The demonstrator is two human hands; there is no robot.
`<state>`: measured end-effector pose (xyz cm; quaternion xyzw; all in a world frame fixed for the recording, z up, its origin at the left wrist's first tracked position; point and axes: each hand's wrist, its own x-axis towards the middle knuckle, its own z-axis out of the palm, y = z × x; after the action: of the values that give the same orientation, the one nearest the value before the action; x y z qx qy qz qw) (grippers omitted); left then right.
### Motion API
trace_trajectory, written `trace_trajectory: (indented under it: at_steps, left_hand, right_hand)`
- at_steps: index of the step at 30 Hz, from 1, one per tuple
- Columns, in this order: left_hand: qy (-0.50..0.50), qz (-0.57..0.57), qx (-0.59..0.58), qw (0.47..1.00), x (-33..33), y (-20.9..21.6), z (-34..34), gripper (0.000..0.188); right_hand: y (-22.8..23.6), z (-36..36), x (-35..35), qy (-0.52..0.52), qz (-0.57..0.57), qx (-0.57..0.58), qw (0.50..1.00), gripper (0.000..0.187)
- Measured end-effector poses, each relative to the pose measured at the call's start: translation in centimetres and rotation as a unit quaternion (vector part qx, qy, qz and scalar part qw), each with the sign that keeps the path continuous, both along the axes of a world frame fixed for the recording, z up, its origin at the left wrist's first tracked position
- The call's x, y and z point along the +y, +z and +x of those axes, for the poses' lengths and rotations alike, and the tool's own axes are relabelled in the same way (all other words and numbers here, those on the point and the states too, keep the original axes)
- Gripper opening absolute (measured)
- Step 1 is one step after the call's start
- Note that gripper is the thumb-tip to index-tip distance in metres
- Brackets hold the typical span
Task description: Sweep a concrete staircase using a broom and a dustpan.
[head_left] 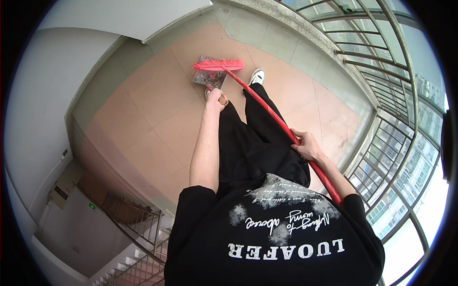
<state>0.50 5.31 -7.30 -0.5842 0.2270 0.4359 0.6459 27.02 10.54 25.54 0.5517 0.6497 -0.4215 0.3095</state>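
Note:
A broom with a red-and-white handle [269, 112] slants across the view from my right arm to its pinkish-red bristle head [218, 66]. My right hand [307, 146] is wrapped round that handle about midway along. Closer to my feet, my left hand [216, 99] grips the handle of a dustpan [214, 80], whose handle end pokes out of the fist. The dustpan is greyish and looks dirty, with dark bits inside. The broom head lies across its far part and hides some of it. Whether the two touch, I cannot tell.
My white shoes [257, 76] stand on a floor of pinkish tiles [162, 95] with a grey-green border. Metal railings [381, 62] and windows run along the right. At the lower left, a staircase [138, 267] with a handrail goes down. A pale wall [52, 86] rises on the left.

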Motion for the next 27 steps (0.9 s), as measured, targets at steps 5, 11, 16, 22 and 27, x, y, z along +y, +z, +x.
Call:
trace_trajectory:
  at_steps: [5, 11, 16, 22, 27]
  left_hand:
    - [0.017, -0.004, 0.001, 1.000, -1.0, 0.1, -0.8, 0.013]
    - [0.032, -0.015, -0.012, 0.999, -4.0, 0.8, -0.2, 0.014]
    - [0.052, -0.039, -0.025, 0.998, -6.1, 0.1, -0.7, 0.015]
    - [0.077, -0.057, -0.042, 0.995, -6.0, -1.0, 0.3, 0.016]
    - [0.091, -0.065, -0.045, 0.993, -1.3, -2.6, 0.2, 0.017]
  right_hand:
    - [-2.2, -2.2, 1.6, 0.042, 0.119, 0.045, 0.991, 0.046]
    - [-10.8, -13.2, 11.8, 0.005, 0.187, 0.045, 0.981, 0.017]
    - [-13.5, -20.5, 12.0, 0.092, 0.168, 0.027, 0.981, 0.019]
    - [-11.1, -14.5, 11.2, 0.136, 0.076, -0.013, 0.988, 0.012]
    - [-6.4, -9.6, 9.7, 0.179, -0.008, 0.014, 0.984, 0.010]
